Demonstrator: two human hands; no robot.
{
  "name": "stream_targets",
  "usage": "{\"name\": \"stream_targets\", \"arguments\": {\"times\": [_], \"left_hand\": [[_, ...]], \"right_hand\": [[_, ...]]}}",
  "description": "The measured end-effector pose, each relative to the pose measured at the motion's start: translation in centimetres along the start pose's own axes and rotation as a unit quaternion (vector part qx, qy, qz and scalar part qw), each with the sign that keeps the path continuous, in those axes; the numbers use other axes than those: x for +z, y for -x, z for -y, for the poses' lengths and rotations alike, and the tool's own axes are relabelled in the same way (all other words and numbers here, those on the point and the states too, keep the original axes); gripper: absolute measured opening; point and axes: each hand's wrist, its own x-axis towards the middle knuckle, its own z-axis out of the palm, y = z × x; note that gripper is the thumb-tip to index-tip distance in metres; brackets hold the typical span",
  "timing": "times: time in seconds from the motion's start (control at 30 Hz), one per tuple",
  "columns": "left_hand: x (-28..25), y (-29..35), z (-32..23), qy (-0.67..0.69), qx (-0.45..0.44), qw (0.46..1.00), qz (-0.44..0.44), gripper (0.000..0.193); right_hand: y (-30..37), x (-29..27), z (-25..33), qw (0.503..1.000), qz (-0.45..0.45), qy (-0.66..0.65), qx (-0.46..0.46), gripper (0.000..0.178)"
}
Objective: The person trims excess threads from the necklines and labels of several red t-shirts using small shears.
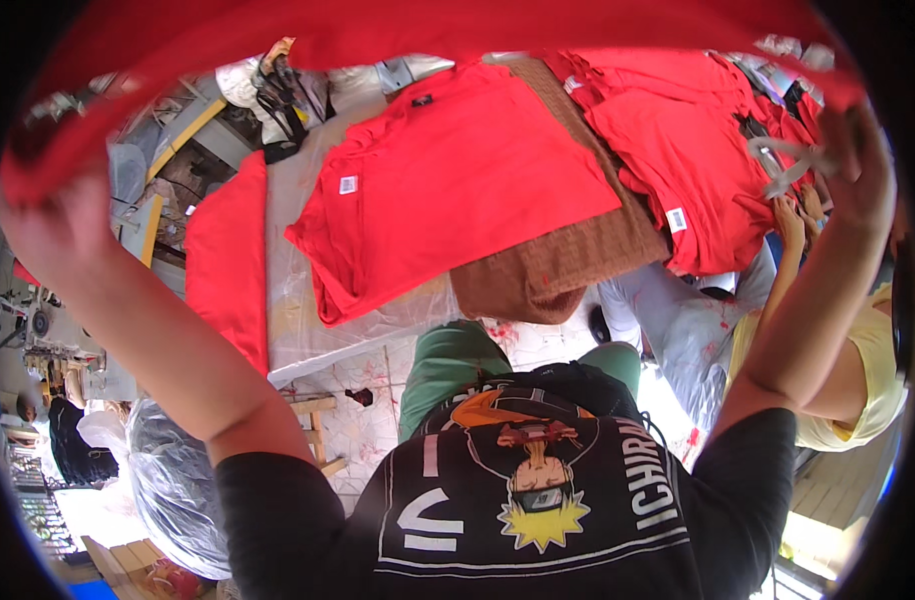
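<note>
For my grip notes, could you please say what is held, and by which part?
A raised red cloth: the left hand holds its left end, the right hand its right end. Scissors also seem held in the right hand, the part unclear.

1. Brown cloth (518, 285) overhung the near edge of a plastic-sheeted table (303, 325).
2. A dark scrap (360, 397) lay on the red-marked tile floor (370, 440).
3. A wooden frame (313, 406), partly visible, stood near the table.
4. A bulging plastic bag (173, 490) was noted at lower left.

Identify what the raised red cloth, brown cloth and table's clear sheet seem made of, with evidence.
Raised red cloth: apparently soft, matte fabric; it drapes loosely.
Brown cloth: probably thick textile; dull, textured.
Clear sheet: likely plastic; glossy, see-through wrinkles.
</note>
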Motion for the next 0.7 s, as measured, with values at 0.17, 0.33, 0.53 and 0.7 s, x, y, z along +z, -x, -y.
{"name": "stream_targets", "arguments": {"times": [0.17, 0.33, 0.53, 0.7], "left_hand": [[1.7, 12.4, 13.2, 0.033, -0.155, 0.950, -0.271, 0.029], [5.1, 20.6, 25.6, 0.017, -0.381, 0.860, -0.339, 0.027], [7.3, 21.8, 28.1, -0.021, -0.384, 0.892, -0.238, 0.046], [6.9, 22.1, 28.0, -0.012, -0.395, 0.883, -0.252, 0.047]], "right_hand": [[5.6, -4.3, -8.9, 0.981, 0.018, 0.035, 0.189, 0.022], [10.5, -3.5, -21.8, 0.932, -0.032, 0.134, 0.334, 0.022], [13.2, -5.0, -27.9, 0.891, 0.027, 0.401, 0.210, 0.033], [13.3, -6.3, -29.4, 0.893, 0.023, 0.397, 0.211, 0.035]]}}
